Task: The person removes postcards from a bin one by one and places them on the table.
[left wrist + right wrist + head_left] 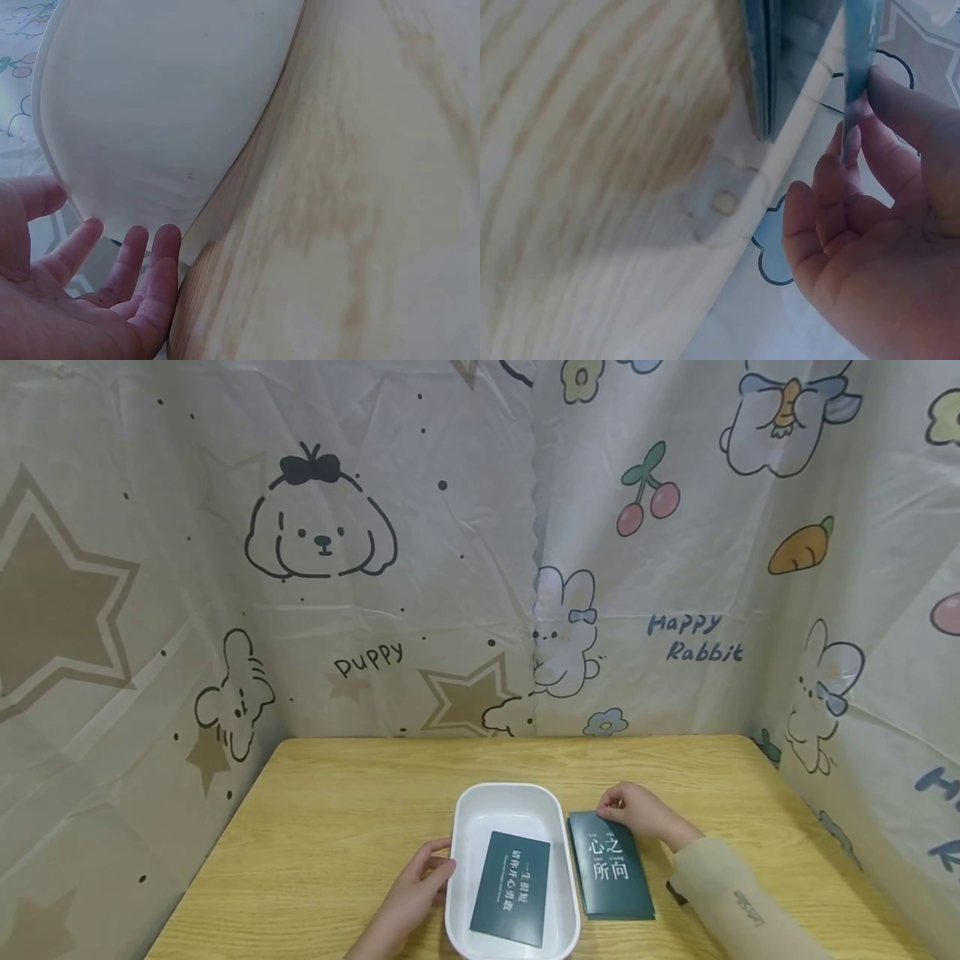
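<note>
A white tray [513,800] stands on the table with one dark green card [512,887] lying flat inside, printed with white characters. Against the tray's left side rest the fingertips of my left hand [417,885], its fingers loosely bent; in the left wrist view the left hand [97,292] touches the outer wall. Right of the tray lies a stack of dark green cards [761,75]. My right hand [645,814] pinches the far edge of the top card [615,872]. In the right wrist view that card [861,45] stands apart from the stack, between thumb and fingers.
The wooden table [337,793] extends to both sides of the tray. Behind and beside it hangs a patterned curtain [450,568] with cartoon animals and stars. A small dark object [676,893] shows under the right sleeve [738,893].
</note>
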`<action>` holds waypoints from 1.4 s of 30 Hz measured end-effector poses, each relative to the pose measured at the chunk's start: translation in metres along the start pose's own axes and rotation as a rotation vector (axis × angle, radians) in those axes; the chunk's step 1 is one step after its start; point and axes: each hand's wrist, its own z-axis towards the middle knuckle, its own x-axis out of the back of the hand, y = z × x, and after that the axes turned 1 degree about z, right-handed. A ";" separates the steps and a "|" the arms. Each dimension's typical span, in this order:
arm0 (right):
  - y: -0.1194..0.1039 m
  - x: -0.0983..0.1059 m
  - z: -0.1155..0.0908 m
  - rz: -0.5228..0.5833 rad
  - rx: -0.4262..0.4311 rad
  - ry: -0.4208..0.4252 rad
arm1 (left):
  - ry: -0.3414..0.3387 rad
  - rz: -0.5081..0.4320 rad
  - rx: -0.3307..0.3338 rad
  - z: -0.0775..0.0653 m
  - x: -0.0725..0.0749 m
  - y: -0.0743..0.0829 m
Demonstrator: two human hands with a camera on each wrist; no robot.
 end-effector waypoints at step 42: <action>-0.001 -0.016 0.006 -0.168 -0.030 0.049 | 0.004 -0.013 -0.018 -0.003 0.000 0.004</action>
